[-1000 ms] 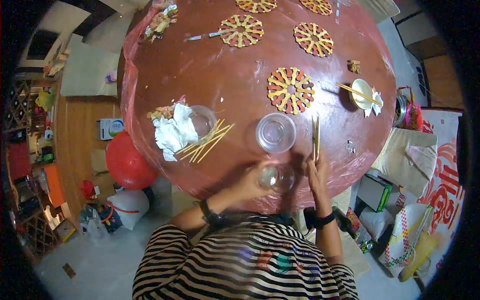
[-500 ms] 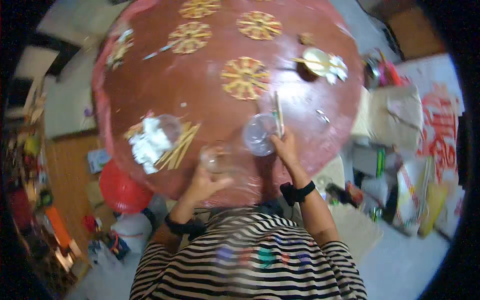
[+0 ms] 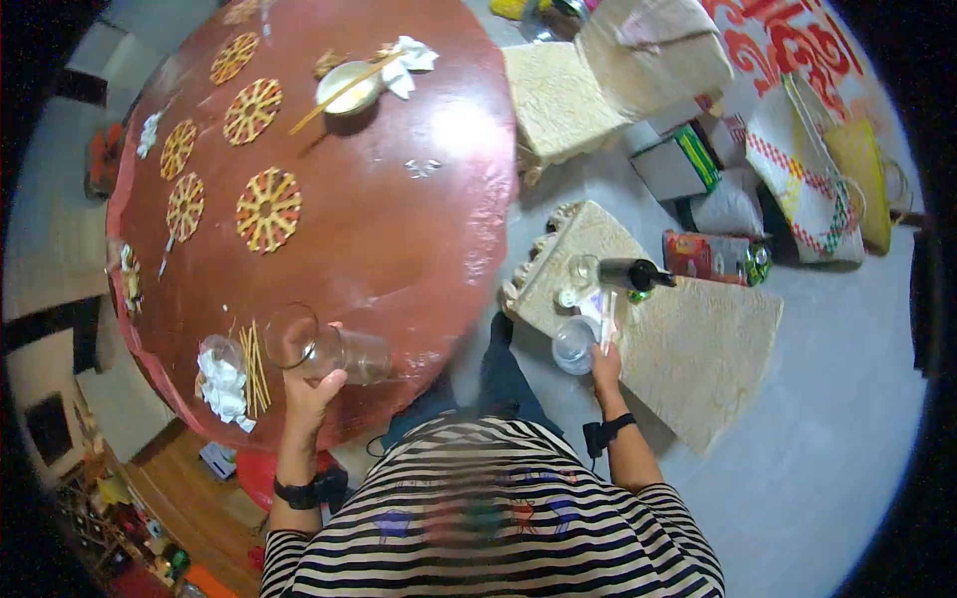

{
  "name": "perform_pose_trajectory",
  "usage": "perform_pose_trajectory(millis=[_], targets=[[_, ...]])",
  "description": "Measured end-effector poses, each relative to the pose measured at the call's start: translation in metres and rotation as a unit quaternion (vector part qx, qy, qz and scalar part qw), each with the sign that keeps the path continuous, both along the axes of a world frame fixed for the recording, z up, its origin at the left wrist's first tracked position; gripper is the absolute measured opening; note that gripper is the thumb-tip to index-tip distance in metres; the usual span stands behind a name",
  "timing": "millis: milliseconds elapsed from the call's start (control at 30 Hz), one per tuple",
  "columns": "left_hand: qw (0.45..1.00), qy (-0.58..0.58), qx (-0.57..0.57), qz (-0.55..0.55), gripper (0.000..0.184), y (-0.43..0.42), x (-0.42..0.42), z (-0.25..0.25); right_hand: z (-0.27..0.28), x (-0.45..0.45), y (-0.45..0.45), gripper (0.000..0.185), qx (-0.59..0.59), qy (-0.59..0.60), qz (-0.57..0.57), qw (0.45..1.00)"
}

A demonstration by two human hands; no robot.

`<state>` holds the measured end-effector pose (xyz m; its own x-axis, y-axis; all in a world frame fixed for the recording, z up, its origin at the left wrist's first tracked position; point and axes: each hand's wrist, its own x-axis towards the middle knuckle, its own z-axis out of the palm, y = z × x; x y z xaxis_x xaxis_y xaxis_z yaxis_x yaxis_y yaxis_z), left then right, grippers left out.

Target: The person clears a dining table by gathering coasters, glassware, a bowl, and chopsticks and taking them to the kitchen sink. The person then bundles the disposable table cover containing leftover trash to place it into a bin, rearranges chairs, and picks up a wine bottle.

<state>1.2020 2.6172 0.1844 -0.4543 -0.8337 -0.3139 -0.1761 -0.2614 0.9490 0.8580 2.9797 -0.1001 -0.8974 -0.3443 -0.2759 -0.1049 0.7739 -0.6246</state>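
My left hand (image 3: 313,395) is closed around a clear drinking glass (image 3: 359,357), tilted over the near edge of the round table (image 3: 389,254). To its left on the table lie crumpled white tissues (image 3: 223,384) and several wooden chopsticks (image 3: 255,371). My right hand (image 3: 605,371) grips a clear plastic bowl (image 3: 574,346) and a slim white stick-like item (image 3: 608,321), whose kind I cannot make out. That hand is beside a cloth-covered chair (image 3: 688,344). On the chair, a dark bottle (image 3: 633,273) lies near a small clear glass (image 3: 583,267).
Several round slatted trivets (image 3: 268,210) lie on the table. A bowl (image 3: 349,90) with chopsticks across it stands near white tissues (image 3: 404,65). Another covered chair (image 3: 558,100) stands at the table's right. Boxes and a checkered bag (image 3: 802,169) are on the floor.
My view and body have turned right, toward the chair. My right hand has carried the plastic bowl and white item off the table. My left hand still holds the glass over the table.
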Motion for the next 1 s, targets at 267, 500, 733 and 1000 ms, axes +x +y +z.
perform_pose_trajectory(millis=[267, 500, 733, 1000], targets=[[0.999, -0.041, 0.017, -0.021, 0.079, 0.051, -0.067, 0.005, -0.078, -0.052, 0.082, 0.020, -0.105, -0.148, -0.393, 0.901], [0.993, -0.118, -0.003, -0.014, 0.087, 0.072, -0.088, 0.003, -0.125, -0.107, 0.108, 0.030, 0.019, -0.015, -0.341, 0.940], [0.992, -0.122, 0.024, -0.007, 0.093, 0.088, -0.113, 0.005, -0.128, -0.141, 0.095, 0.050, 0.117, 0.038, -0.272, 0.954], [0.991, -0.133, 0.016, -0.024, 0.094, 0.093, -0.120, -0.002, -0.158, -0.140, 0.114, 0.049, 0.112, 0.036, -0.277, 0.954]])
